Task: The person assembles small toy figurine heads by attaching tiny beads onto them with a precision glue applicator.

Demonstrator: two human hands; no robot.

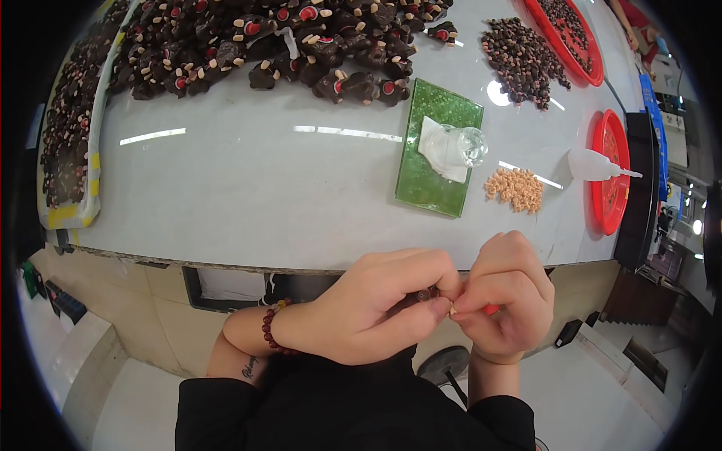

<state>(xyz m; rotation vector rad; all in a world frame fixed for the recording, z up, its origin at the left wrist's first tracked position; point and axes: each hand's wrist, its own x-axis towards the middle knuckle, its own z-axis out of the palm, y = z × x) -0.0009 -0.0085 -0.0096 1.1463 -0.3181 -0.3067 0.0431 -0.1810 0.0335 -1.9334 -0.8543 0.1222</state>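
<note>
Just in front of the table's near edge, my two hands meet at their fingertips. My left hand (368, 304) is closed round a small dark brown piece (423, 295), most of it hidden by the fingers. A tiny beige piece (453, 310) is pinched in my right hand (511, 293), touching the left thumb tip. Something red (490, 309) shows between the right fingers; its kind is hidden. On the table beyond the right hand lies a pile of small beige pieces (515, 189).
Many dark brown figures (323, 52) with beige and red parts cover the far left. A green slab (432, 194) bears a tissue and a clear glass jar (471, 146). Small brown pieces (523, 64), red trays (599, 143) and a white nozzle bottle (590, 164) are on the right.
</note>
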